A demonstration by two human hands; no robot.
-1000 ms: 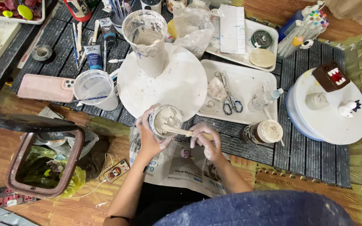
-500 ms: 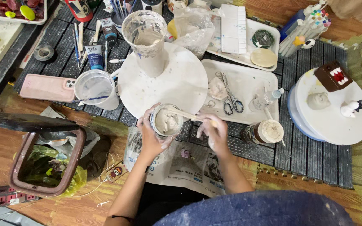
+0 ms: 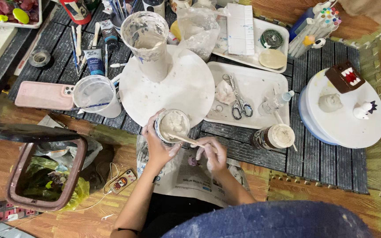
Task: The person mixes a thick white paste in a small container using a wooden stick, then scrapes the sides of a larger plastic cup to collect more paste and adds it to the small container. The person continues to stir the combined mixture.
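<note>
My left hand (image 3: 157, 145) grips a small round cup (image 3: 173, 125) filled with pale paste, held at the near edge of a white round turntable (image 3: 173, 90). A thin wooden stick (image 3: 185, 140) is pinched in my right hand (image 3: 211, 154), its tip dipped into the paste. Both hands are smeared with white paste and hover over a sheet of newspaper (image 3: 186, 174). A tall grey paste-covered vase (image 3: 146, 42) stands on the turntable beyond the cup.
A clear water cup (image 3: 95, 94) and pink phone (image 3: 42, 94) lie left. Scissors (image 3: 239, 103) rest on a white tray (image 3: 265, 88); a brown jar (image 3: 274, 137) stands near. A second turntable (image 3: 353, 128) with small figures is right. A brown bin (image 3: 45, 167) sits lower left.
The stick's tip has gone into the cup's paste, and my right hand shifted slightly right and down while stirring. My left hand keeps holding the cup in the same place.
</note>
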